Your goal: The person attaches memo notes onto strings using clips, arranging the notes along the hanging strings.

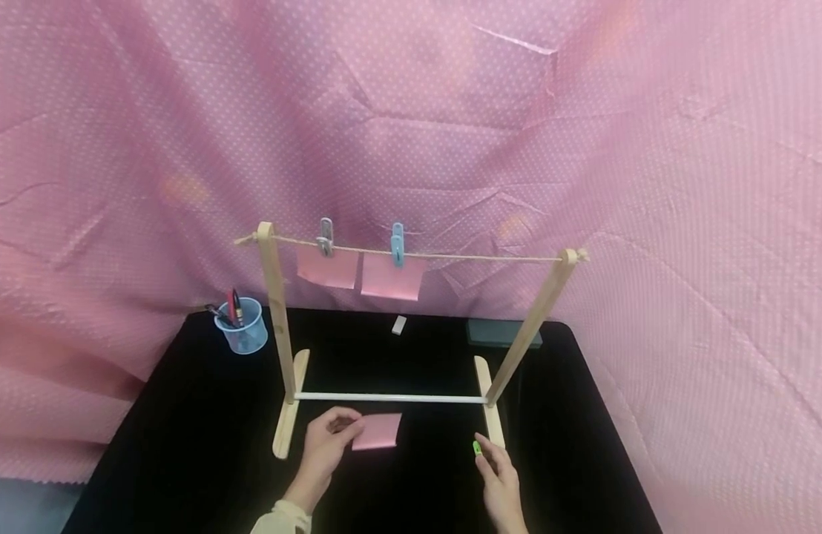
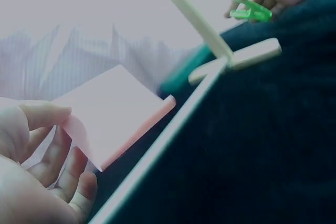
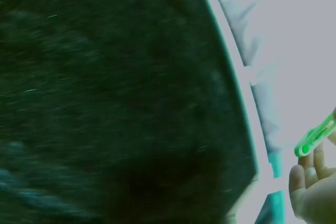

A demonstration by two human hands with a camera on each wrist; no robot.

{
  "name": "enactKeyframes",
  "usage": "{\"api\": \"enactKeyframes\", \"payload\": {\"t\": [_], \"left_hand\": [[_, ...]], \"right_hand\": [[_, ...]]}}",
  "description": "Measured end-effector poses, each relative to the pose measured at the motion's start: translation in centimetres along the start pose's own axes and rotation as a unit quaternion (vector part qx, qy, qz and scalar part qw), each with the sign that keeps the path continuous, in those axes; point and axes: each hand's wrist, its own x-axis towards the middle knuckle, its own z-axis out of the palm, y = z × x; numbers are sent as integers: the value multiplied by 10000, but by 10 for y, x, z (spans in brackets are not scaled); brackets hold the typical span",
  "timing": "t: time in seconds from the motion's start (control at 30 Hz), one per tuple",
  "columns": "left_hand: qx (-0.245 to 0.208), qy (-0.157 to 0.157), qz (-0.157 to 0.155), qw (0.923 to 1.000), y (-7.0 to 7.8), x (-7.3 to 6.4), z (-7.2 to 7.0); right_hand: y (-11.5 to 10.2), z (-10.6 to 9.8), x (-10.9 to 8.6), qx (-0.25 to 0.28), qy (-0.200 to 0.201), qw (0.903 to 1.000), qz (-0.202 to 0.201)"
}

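My left hand (image 1: 323, 445) pinches a pink paper square (image 1: 377, 432) by its left edge, thumb against fingers, low in front of a wooden rack's white crossbar (image 1: 391, 398). In the left wrist view the paper (image 2: 115, 111) curls along one edge. To the right, my right hand (image 1: 501, 483) holds a small green clothespin (image 1: 477, 448) between thumb and fingertips, near the rack's right foot. Two more pink squares hang from the rope (image 1: 484, 258): the left one (image 1: 337, 273) under a grey clothespin (image 1: 326, 239), the other (image 1: 391, 283) under a light blue clothespin (image 1: 398, 245).
Wooden posts hold up the rope, the left post (image 1: 277, 319) and the right post (image 1: 534, 322). A blue cup (image 1: 247, 337) with pens stands behind left on the black table (image 1: 197, 445). Behind the rack lie a white block (image 1: 399, 325) and a dark green box (image 1: 494, 332).
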Motion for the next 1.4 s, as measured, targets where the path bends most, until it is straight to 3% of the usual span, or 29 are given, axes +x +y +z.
{"api": "enactKeyframes", "payload": {"t": [0.2,0.4,0.57,0.77,1.0,1.17,1.3,1.4], "left_hand": [[-537,-453,509,9962,42,9,38],[-1057,-768,1103,9853,86,21,68],[-1329,-857,1586,9746,121,31,78],[-1755,-862,2026,9595,149,39,83],[-2052,-766,2139,9520,166,43,92],[-2351,-749,1954,9492,178,42,106],[-2630,-773,1765,9454,190,40,115],[-2969,-783,1740,9357,199,40,117]], "right_hand": [[-34,-16,16,-21,112,9973,-725],[-69,-28,36,212,16,9855,-1685],[-100,-40,44,558,32,9757,-2117],[-131,-49,52,984,-79,9511,-2926],[-176,-60,59,1534,-429,9296,-3322],[-211,-65,67,1970,-519,9091,-3633],[-234,-63,74,2180,-498,9009,-3719],[-249,-59,80,2277,-429,8999,-3693]]}}
